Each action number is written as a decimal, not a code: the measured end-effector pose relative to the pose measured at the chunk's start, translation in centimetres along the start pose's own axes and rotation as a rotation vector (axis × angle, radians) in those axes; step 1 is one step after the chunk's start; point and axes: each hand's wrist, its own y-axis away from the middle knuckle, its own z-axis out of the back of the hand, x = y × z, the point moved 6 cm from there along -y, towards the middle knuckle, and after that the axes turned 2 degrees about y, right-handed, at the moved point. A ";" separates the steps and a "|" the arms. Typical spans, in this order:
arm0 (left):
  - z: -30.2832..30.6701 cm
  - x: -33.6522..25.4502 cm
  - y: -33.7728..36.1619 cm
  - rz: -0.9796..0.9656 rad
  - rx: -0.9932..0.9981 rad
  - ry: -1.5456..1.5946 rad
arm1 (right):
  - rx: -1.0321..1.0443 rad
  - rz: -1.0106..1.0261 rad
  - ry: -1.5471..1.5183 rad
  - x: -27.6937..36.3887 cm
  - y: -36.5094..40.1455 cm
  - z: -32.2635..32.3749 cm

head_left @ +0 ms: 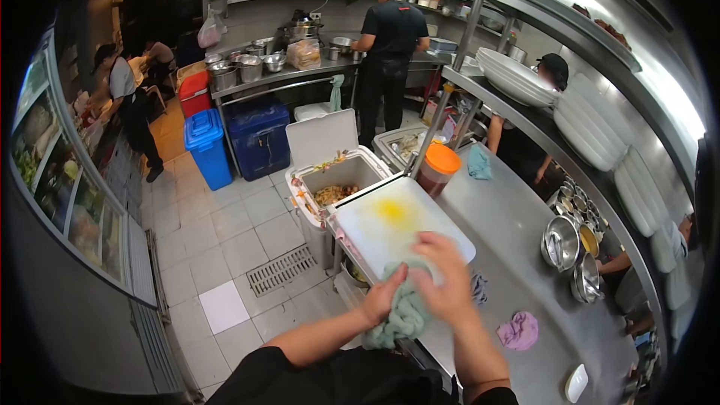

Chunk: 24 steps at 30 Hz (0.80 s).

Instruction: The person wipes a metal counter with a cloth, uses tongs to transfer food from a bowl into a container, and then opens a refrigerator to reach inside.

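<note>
My left hand (384,296) is closed on a light green cloth (405,313), which hangs bunched over the counter's near edge. Beside it, my right hand (442,274) is raised over the cloth and the near edge of a white cutting board (405,226), blurred by motion, its fingers apart. A yellow stain marks the board's surface. Just behind the board stands a tub with an orange lid (442,159).
An open bin (306,206) with food scraps adjoins the board's left side. Pink cloth (518,330), white dish (576,384) and metal bowls (560,243) sit on the steel counter (510,255). A shelf overhangs it. Co-workers stand behind, left and right.
</note>
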 end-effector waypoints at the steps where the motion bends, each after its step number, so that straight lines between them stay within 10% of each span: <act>1: 0.8 1.0 -0.5 -0.322 -0.004 -0.171 | 0.044 0.049 0.031 0.1 0.1 -2.0; 2: 0.9 1.0 -0.3 -0.646 -0.007 -0.338 | 0.037 0.052 0.037 0.5 0.5 -2.7; 10: -1.4 -5.9 2.4 -0.930 -0.262 -0.512 | -0.231 0.071 -0.019 2.1 2.3 -1.5; 11: -1.1 -4.4 -0.6 -0.464 -0.034 0.351 | -0.238 0.070 -0.015 2.1 2.5 -1.6; 24: 0.5 -10.3 0.1 -0.328 0.017 0.631 | -0.009 -0.040 -0.056 -0.5 7.6 -0.8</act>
